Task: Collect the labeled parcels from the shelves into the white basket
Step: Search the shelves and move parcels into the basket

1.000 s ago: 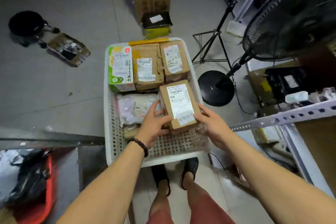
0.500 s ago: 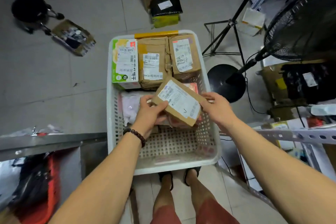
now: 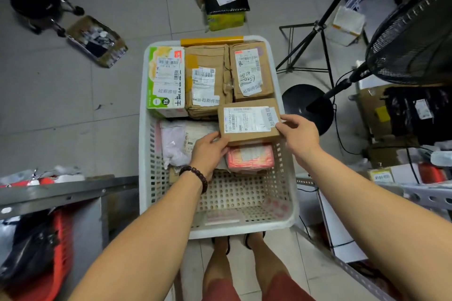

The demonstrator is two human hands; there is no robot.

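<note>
Beneath parcel (image 3: 249, 127), pink packet (image 3: 250, 157); fan (image 3: 415, 39) nearby

1 white basket (image 3: 244, 232) with 4 labeled boxes (image 3: 166, 78) (image 3: 205, 80) (image 3: 252, 71) (image 3: 249, 120) and 2 soft parcels (image 3: 178, 142) (image 3: 249, 156); 2 hands (image 3: 208, 151) (image 3: 299, 134), 1 fan (image 3: 415, 39).

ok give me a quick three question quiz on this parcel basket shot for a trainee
1. True or false: the left hand and the right hand both hold the brown box inside the white basket.
2. Which parcel shows just under the held box's near edge? A) green box B) pink parcel C) black bag
3. Fill in: the left wrist wears a dark bead ____.

Key: 1 true; 2 B; 3 bracelet
</note>
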